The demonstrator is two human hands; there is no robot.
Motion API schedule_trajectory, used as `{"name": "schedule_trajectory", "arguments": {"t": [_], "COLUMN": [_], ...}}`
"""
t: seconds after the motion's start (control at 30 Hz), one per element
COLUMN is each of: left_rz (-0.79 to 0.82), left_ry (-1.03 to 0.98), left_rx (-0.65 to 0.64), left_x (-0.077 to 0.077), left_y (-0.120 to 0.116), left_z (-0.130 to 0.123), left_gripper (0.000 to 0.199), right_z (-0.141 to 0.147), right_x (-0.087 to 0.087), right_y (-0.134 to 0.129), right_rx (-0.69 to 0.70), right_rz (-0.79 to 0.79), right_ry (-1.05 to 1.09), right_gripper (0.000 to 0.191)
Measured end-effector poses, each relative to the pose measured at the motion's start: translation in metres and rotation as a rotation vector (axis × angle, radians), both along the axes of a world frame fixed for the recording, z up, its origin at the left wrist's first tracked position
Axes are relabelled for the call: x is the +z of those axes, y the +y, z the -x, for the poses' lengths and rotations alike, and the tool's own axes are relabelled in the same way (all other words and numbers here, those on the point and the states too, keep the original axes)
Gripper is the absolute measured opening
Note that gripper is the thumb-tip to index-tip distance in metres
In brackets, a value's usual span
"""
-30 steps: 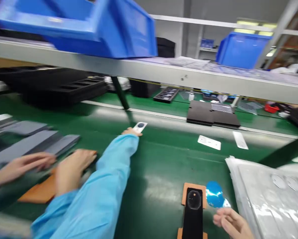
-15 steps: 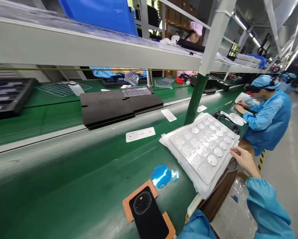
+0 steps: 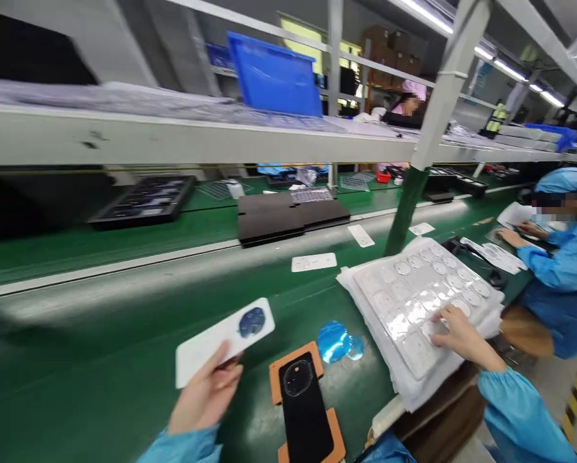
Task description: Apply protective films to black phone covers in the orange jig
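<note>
My left hand (image 3: 208, 389) grips a white rectangular panel (image 3: 206, 344) with a dark blue round patch (image 3: 252, 322) at its upper right end, held over the green bench. Over the lower part of a clear tray (image 3: 382, 302) of round discs, my right hand (image 3: 462, 334) has its fingers closed on one disc (image 3: 431, 329). That tray rests on white padding. Between my hands a black phone-shaped plate (image 3: 305, 411) with a ring lies in an orange holder (image 3: 337, 432). Shiny blue round films (image 3: 334, 341) are beside it.
A green-and-white post (image 3: 408, 206) rises behind the tray, under a long shelf (image 3: 196, 138). Two white panels (image 3: 314, 262) and dark foam blocks (image 3: 269, 218) lie farther back. A co-worker in blue (image 3: 563, 251) sits at the right.
My left hand has come into view with the white panel. My right hand has moved from the tray's right edge onto a disc. The view has shifted left.
</note>
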State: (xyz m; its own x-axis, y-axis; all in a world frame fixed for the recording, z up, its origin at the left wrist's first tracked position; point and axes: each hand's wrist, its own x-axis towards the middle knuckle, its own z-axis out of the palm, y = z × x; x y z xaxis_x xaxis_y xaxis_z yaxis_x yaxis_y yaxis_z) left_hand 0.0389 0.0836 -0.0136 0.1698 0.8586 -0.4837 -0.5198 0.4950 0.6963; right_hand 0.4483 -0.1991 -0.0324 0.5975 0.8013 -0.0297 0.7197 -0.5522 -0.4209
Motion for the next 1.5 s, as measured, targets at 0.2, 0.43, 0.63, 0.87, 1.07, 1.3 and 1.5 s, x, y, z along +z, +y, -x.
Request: {"name": "schedule_trajectory", "arguments": {"t": [0.2, 0.43, 0.63, 0.87, 1.07, 1.3, 1.5], "left_rz": [-0.201, -0.034, -0.14, -0.18, -0.144, -0.221, -0.392], "left_ry": [-0.08, -0.165, -0.052, 0.021, -0.001, 0.09, 0.361], "left_rx": [0.241, 0.179, 0.238, 0.35, 0.428, 0.279, 0.161], "left_x": [0.007, -0.012, -0.026, -0.044, -0.05, -0.05, -0.042], "left_y": [-0.016, -0.043, -0.047, -0.056, -0.056, -0.071, -0.092], "left_z": [0.029, 0.035, 0.061, 0.064, 0.044, 0.003, -0.01], "left_gripper": [0.031, 0.022, 0.042, 0.053, 0.058, 0.052, 0.041], "right_z": [0.018, 0.163, 0.229, 0.235, 0.246, 0.273, 0.283], "right_x": [0.01, -0.004, -0.068, -0.092, -0.066, -0.013, -0.01], "right_y": [0.0, 0.084, 0.137, 0.131, 0.132, 0.141, 0.159], "right_rx": [0.02, 0.427, 0.751, 0.838, 0.863, 0.738, 0.592], "right_rz": [-0.154, -0.337, -0.522, -0.437, -0.466, -0.815, -0.757], "right_ry": [0.176, 0.605, 0.171, 0.033, -0.165, 0.052, 0.065], "right_gripper": [0.027, 0.034, 0.035, 0.033, 0.024, 0.02, 0.01]}}
